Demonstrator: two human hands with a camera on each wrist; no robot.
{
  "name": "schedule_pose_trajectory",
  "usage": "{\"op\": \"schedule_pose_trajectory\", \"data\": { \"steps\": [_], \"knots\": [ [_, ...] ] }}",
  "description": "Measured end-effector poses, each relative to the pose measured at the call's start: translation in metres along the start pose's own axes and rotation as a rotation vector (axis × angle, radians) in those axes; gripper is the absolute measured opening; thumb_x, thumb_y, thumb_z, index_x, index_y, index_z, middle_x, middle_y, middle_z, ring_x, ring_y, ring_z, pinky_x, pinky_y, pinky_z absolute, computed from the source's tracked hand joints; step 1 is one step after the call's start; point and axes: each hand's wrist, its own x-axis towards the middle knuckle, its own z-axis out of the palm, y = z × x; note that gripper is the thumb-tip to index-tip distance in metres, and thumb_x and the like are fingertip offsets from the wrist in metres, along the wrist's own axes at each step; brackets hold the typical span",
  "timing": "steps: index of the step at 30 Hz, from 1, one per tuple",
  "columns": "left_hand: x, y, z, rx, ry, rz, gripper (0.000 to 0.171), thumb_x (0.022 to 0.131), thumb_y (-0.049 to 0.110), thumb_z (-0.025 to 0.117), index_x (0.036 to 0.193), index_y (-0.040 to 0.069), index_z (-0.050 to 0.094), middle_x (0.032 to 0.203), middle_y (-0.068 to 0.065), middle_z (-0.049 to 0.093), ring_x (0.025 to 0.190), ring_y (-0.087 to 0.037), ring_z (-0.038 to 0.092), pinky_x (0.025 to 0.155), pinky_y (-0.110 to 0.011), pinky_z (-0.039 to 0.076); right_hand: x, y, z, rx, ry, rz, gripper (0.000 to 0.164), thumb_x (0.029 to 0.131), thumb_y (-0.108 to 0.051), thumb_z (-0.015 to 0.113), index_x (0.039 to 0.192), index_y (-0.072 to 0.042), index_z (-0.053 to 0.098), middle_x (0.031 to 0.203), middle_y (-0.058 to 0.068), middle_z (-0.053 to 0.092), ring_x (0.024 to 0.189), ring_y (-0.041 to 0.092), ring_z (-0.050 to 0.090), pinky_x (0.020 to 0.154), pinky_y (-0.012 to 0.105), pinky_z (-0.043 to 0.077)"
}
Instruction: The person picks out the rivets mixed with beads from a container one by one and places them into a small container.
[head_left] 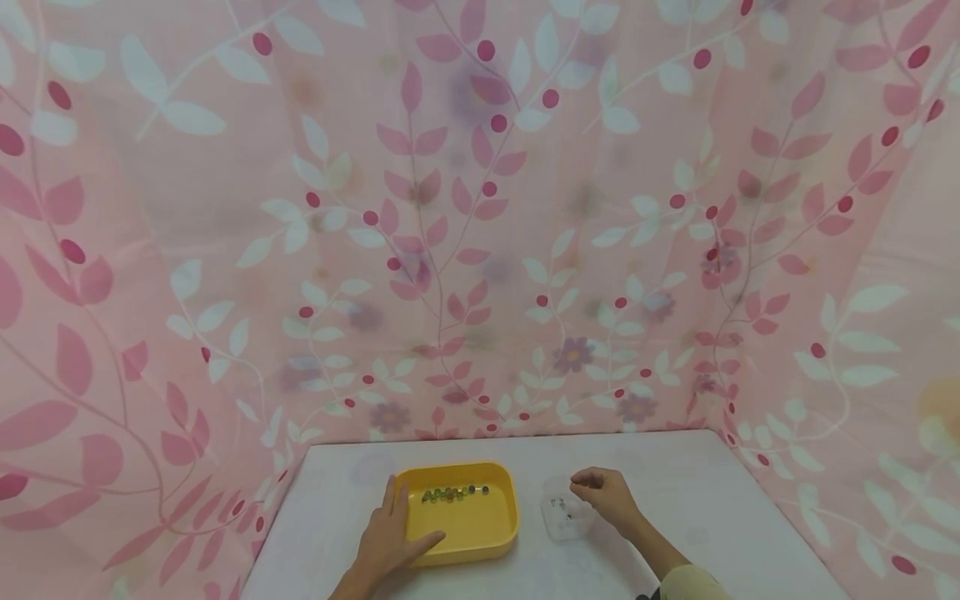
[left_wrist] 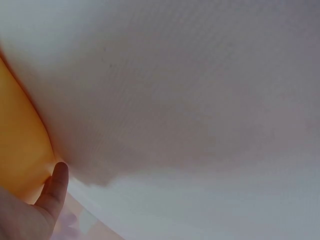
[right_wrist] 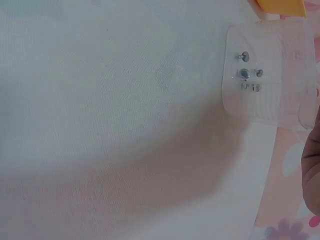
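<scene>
My left hand (head_left: 384, 533) rests at the left front corner of a yellow tray (head_left: 472, 552), its fingers stretched along the left side and the thumb reaching over the front rim. In the left wrist view, a finger touches the tray's outer wall (left_wrist: 22, 135). Inside the tray, several glass marbles (head_left: 450, 494) lie in a band toward the back. My right hand (head_left: 611, 497) hovers by the right side of a clear plastic container (right_wrist: 270, 100), fingers bent in toward the thumb. Whether anything small is between the fingertips cannot be seen. Several small metal pieces (right_wrist: 244, 73) lie inside the container.
Both containers stand on a white-covered table (head_left: 337, 475), the clear one just right of the tray. Pink leaf-patterned curtains (head_left: 465, 250) hang behind and at both sides. A dark object (head_left: 643, 597) shows by the right sleeve at the lower edge.
</scene>
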Motion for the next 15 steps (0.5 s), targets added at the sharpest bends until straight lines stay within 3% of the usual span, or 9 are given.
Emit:
{"op": "schedule_pose_trajectory", "data": {
  "steps": [15],
  "knots": [
    [-0.0005,0.0021,-0.0048,-0.016,0.004,0.017,0.122,0.069,0.080,0.066,0.152,-0.002,0.031,0.163,-0.023,0.015,0.114,-0.047,0.055,0.080,-0.055,0.053,-0.0012,-0.0011,0.0000,-0.023,-0.012,-0.024,0.020,0.085,-0.011,0.075,0.099,0.004,0.072,0.089,0.010,0.075,0.076,0.015,0.066,0.066,0.023,0.052]
  ]
}}
